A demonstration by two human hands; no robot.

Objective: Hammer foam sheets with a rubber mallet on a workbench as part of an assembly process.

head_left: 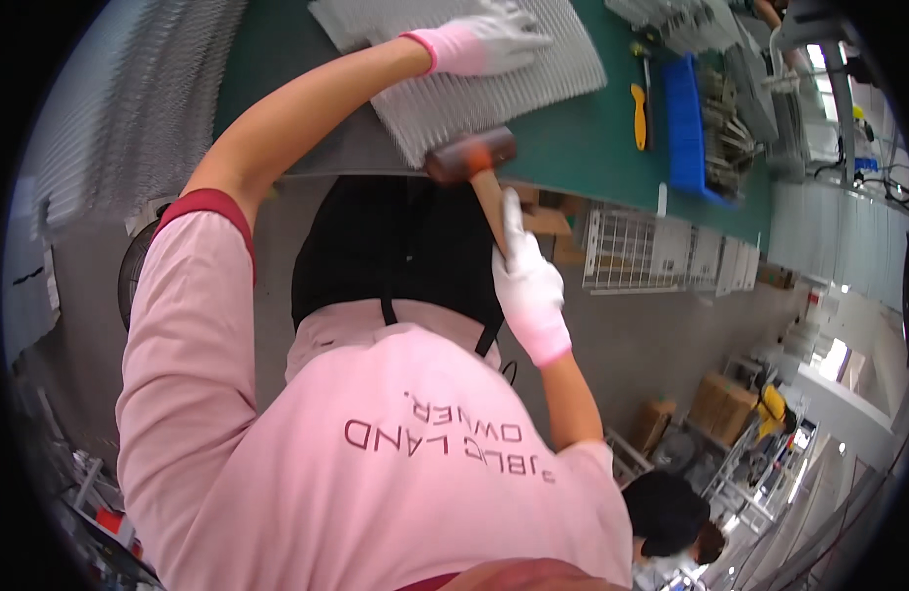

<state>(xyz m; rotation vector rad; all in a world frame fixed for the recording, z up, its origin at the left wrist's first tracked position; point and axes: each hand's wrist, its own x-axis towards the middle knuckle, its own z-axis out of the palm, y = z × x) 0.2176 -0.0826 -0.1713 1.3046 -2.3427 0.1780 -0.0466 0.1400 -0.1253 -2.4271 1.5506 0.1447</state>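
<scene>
A silvery ribbed metal panel (474, 113) lies at an angle on the green tabletop (612, 172). My left hand (494, 44), in a white glove with a pink cuff, rests on the panel's far part with its fingers spread. In my gloved right hand (529, 286) is a mallet (454, 161), gripped by its wooden handle, the thumb stretched along it. Its dark brown head, blurred, is at the panel's near corner by the table's front edge. Whether the head touches the panel I cannot tell.
To the left rise stacks of similar ribbed panels (154, 108). On the right lie a yellow-handled tool (640, 116) and a blue bin (685, 128) of metal pieces. A white wire rack (612, 251) is below the tabletop. Another person (666, 512) is at the lower right.
</scene>
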